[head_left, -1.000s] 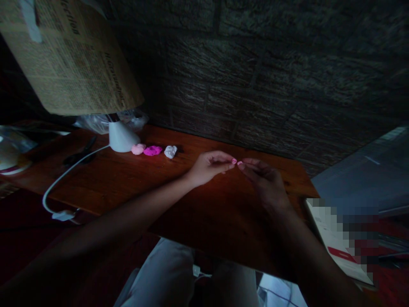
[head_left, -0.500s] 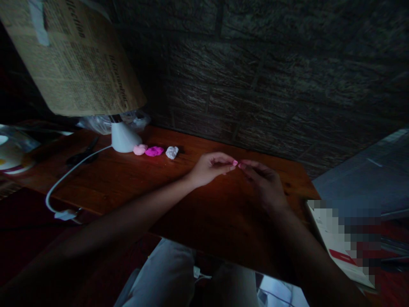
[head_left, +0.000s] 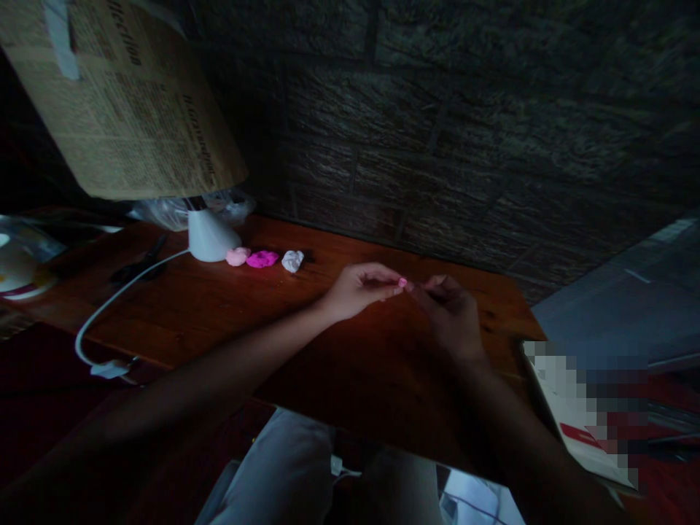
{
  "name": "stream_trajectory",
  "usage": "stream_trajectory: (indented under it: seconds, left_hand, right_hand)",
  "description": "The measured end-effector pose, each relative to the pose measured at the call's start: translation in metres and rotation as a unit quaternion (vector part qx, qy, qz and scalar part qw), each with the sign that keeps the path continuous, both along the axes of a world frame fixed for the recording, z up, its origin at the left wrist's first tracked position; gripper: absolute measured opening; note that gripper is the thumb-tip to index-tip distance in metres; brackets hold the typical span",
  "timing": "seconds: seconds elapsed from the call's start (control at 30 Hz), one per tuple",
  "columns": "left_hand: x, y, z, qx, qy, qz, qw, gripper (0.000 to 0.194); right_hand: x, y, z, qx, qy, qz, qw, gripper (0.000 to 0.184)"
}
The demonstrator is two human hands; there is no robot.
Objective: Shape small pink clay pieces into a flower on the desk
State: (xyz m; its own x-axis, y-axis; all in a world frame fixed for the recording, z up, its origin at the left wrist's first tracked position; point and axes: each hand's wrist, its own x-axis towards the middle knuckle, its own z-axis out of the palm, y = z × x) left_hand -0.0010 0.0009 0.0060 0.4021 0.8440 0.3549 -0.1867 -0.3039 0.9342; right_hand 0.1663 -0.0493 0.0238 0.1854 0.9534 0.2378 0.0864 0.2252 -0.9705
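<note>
Between the thumb and fingertips of my left hand (head_left: 358, 290) is a small round piece of pink modelling clay (head_left: 402, 282). My right hand (head_left: 451, 310) meets it from the other side, one digit pressed against the clay and the other fingers curled back. Both hands are above the wooden table (head_left: 350, 364). Left of them lie a white clay lump (head_left: 292, 261), a bright magenta clay lump (head_left: 262, 259) and a pale pink clay lump (head_left: 238, 256); the pink and magenta lumps touch.
A lamp with a newsprint shade (head_left: 147, 109) and white base (head_left: 211, 237) stands at the left, its cord (head_left: 103, 299) hanging over the table edge. Dark scissors (head_left: 139, 266) and a white cup (head_left: 19, 270) lie further left. A brick wall (head_left: 383, 131) rises behind.
My right hand's digit now presses on the pink clay piece, where a small gap showed before. Its other fingers have curled back. My left hand stays nearly still.
</note>
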Motion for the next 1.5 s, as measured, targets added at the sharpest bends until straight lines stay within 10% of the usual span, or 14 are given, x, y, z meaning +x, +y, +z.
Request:
stream_trajectory:
  seconds: [1.5]
  left_hand:
    - [-0.0014,0.0018,0.001,0.029,-0.011,0.015,0.999,0.016]
  right_hand:
    - [0.0009,-0.0013,0.0011,-0.002,0.014,0.004,1.0,0.023]
